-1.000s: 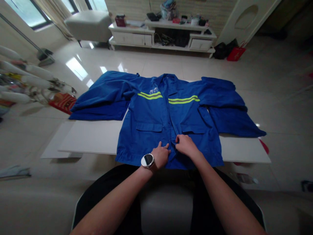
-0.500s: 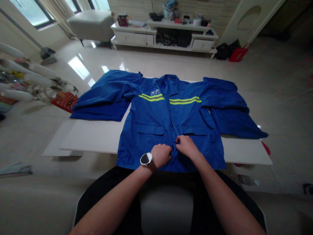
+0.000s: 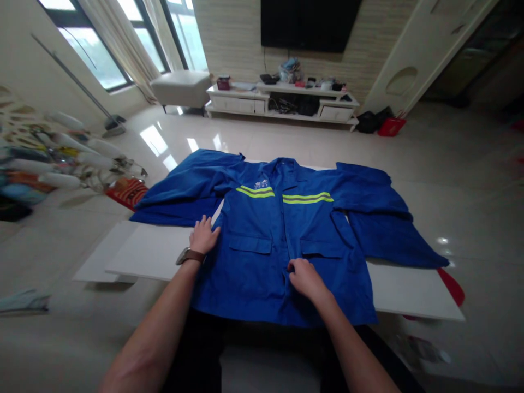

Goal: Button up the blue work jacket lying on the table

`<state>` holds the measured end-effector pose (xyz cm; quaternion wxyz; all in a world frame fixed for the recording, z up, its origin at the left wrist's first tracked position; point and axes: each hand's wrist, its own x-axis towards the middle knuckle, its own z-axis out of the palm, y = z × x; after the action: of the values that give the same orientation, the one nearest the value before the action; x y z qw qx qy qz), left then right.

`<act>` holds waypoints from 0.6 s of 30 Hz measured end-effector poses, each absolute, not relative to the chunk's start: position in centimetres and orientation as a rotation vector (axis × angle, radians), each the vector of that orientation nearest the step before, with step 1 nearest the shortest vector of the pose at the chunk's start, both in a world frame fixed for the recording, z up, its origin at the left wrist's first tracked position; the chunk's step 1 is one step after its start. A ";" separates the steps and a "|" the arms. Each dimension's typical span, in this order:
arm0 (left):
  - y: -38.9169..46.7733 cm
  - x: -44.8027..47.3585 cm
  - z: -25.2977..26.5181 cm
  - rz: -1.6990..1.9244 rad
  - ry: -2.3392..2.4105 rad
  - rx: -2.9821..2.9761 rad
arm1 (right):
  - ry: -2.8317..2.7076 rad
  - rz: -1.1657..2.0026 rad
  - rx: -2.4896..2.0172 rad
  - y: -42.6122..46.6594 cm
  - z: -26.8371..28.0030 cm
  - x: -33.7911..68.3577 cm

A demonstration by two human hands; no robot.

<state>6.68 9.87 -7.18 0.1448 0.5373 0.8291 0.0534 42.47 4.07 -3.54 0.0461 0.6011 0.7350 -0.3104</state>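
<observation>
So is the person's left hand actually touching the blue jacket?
Touching. The head view shows the left hand lying flat on the side edge of the blue jacket, fingers overlapping the cloth near the sleeve, with no gap visible.

Jacket (image 3: 262, 240) flat on table (image 3: 147, 254)

Place: a home living room
Signs: wall-mounted television (image 3: 310, 24), low white media cabinet (image 3: 282, 103), ottoman (image 3: 180, 87), curtained windows (image 3: 135, 38), glossy tiled floor (image 3: 450, 158)

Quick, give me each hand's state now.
Left hand: open, flat on the jacket side edge.
Right hand: curled at the jacket's front placket; grip cannot be told.
</observation>
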 end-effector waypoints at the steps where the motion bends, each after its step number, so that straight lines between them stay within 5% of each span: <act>1: 10.0 5.9 -8.0 0.133 2.411 1.475 | 2.246 -0.949 1.831 4.0 -3.5 42.6; 13: 10.7 8.5 -6.7 -0.102 2.318 1.427 | 2.284 -0.951 1.815 3.8 -2.7 43.0; 18: 9.2 13.0 -3.6 0.157 2.462 1.718 | 2.294 -0.960 1.881 4.0 -1.8 42.9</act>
<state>13.04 9.25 -3.57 0.0675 0.5703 0.8170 0.0521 42.87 3.96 -1.76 0.0118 0.6032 0.7357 -0.3077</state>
